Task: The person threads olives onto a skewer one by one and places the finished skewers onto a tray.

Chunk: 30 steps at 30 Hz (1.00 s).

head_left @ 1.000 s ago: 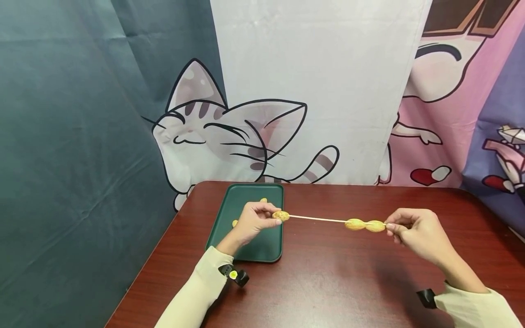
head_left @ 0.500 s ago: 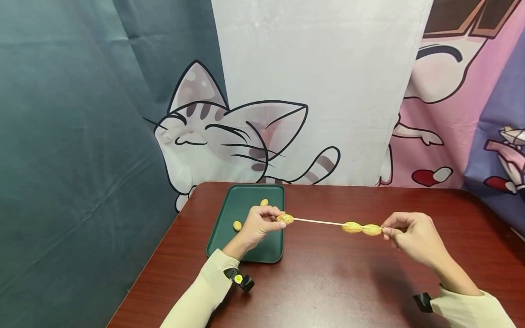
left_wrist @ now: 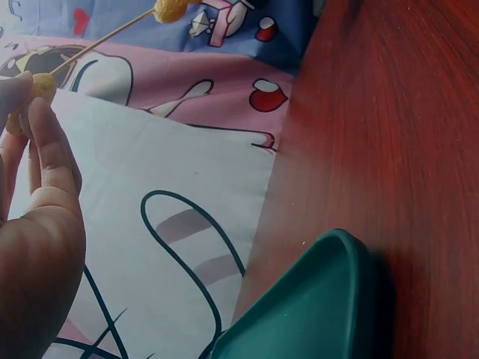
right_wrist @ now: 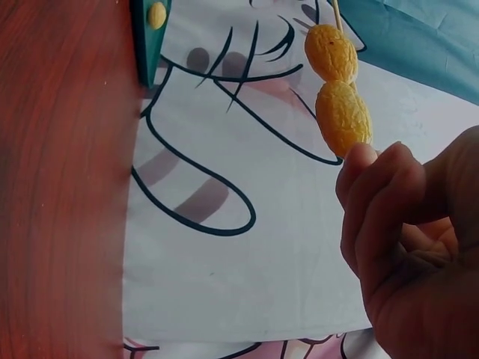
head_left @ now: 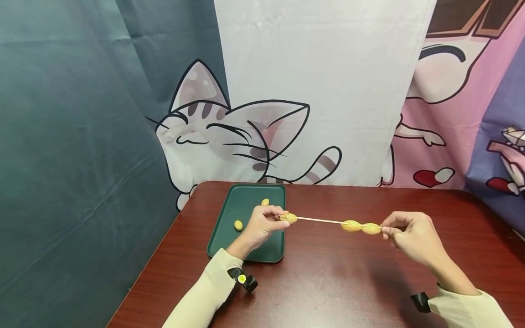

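A thin wooden skewer [head_left: 320, 220] is held level above the table between both hands. My left hand [head_left: 261, 228] pinches a yellow oval piece [head_left: 290, 218] on the skewer's left end, where a short bit of stick shows past it. Two more wrinkled yellow oval pieces [right_wrist: 343, 116] sit end to end near the other end. Beside them, my right hand [head_left: 412, 234] pinches the skewer end, mostly hidden by the fingers. What food the pieces are I cannot tell. In the left wrist view, fingers partly cover the pinched piece [left_wrist: 43, 87].
Under and behind the left hand lies a dark green tray [head_left: 221, 228] with two loose yellow oval pieces, one near its left side [head_left: 238, 225] and one farther back [head_left: 265, 202]. A reddish-brown table [head_left: 328, 282] carries it. A cartoon-printed cloth [head_left: 328, 91] hangs behind.
The left hand and its piece have shifted slightly right, and the right hand slightly left. The gap between the pieces has narrowed, and the stick's tip now shows past the left piece.
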{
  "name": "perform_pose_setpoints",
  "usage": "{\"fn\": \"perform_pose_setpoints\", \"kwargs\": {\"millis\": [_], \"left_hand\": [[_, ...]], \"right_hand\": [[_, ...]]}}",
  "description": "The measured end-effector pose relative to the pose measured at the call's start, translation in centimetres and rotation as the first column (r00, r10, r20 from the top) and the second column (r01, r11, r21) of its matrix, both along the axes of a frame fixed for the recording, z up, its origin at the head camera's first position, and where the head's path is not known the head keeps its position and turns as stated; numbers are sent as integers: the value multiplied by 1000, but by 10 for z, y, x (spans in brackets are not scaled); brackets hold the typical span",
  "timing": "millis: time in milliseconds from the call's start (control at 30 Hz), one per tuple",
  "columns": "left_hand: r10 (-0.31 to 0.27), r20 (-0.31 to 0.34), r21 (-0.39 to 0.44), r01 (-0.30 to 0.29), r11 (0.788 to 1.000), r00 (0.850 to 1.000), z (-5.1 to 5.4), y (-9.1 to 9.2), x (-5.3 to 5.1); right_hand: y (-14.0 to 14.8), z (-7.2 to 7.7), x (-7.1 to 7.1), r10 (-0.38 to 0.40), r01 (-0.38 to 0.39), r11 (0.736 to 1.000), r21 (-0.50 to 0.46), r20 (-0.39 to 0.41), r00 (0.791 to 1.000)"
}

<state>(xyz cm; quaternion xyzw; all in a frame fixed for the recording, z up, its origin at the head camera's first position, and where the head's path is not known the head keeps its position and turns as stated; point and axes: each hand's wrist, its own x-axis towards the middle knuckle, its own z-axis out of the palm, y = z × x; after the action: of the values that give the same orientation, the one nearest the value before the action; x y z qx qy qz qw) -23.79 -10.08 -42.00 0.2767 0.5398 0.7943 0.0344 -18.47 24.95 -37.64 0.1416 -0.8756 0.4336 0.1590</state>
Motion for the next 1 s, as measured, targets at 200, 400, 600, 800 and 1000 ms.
{"fn": "perform_pose_setpoints", "kwargs": {"millis": [200,400,600,800,1000], "left_hand": [[24,37,2,-24,1000,999,-2,2,-1],[12,38,29,-13,999,999,-3,4,-2],[5,60,48,-8,999,998,-7,8,0],[17,49,51,-19,999,999,-5,10,1],[25,28,41,-26,999,999,1,12,1]], "right_hand": [[-4,0,-1,-19,20,999,34,-13,1000],[-7,-1,-2,-21,23,999,31,-37,999],[-10,1,-3,-31,34,998,45,-67,997],[-15,0,-2,-28,30,999,34,-53,998],[-19,2,-2,-36,38,999,20,-71,997]]}}
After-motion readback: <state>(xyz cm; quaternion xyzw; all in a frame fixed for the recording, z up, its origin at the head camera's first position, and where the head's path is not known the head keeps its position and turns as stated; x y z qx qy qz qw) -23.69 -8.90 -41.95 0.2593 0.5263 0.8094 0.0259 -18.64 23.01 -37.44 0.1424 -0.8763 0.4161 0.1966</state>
